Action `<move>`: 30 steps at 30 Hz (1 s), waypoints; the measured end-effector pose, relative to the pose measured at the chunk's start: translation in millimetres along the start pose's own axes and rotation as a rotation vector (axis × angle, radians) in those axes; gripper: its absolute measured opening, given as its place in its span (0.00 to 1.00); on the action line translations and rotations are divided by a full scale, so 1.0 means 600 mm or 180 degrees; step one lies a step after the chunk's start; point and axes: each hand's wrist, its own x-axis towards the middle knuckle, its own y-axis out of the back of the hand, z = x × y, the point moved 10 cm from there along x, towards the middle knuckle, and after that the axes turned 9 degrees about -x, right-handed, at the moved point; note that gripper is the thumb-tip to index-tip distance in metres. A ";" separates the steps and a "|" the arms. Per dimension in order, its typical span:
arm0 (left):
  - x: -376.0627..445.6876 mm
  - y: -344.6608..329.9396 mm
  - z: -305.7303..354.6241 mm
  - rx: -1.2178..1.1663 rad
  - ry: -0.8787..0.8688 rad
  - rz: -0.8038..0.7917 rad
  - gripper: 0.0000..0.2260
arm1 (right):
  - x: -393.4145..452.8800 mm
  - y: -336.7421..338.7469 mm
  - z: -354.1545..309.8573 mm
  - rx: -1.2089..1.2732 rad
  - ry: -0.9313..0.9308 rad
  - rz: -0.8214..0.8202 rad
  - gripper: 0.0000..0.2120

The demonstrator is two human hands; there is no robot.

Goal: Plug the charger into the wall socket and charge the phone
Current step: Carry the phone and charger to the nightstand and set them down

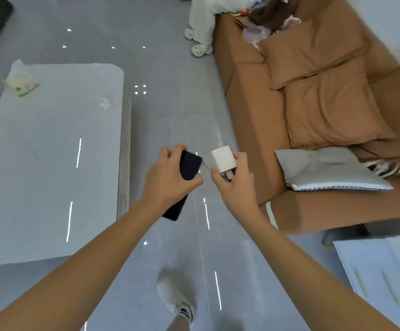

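My left hand [168,180] grips a dark phone [189,167], screen up, its far end pointing away from me. My right hand [236,185] holds a white cube-shaped charger [223,158] between fingers and thumb, with the cable plug showing at its underside. A thin pale cable [206,166] runs the short gap between the phone's top end and the charger. Both hands are held over the grey tiled floor, close together. No wall socket is in view.
A white low table [51,163] with a tissue pack [21,82] stands on the left. A brown sofa [313,103] with cushions and a grey pillow [325,168] is on the right. Another person's legs [201,27] stand at the top. My shoe [175,295] is below.
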 end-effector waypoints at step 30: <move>-0.658 -0.990 0.897 0.0254 -0.2684 -0.2717 0.30 | -0.856 1.012 0.695 0.0107 -0.2577 0.3478 0.17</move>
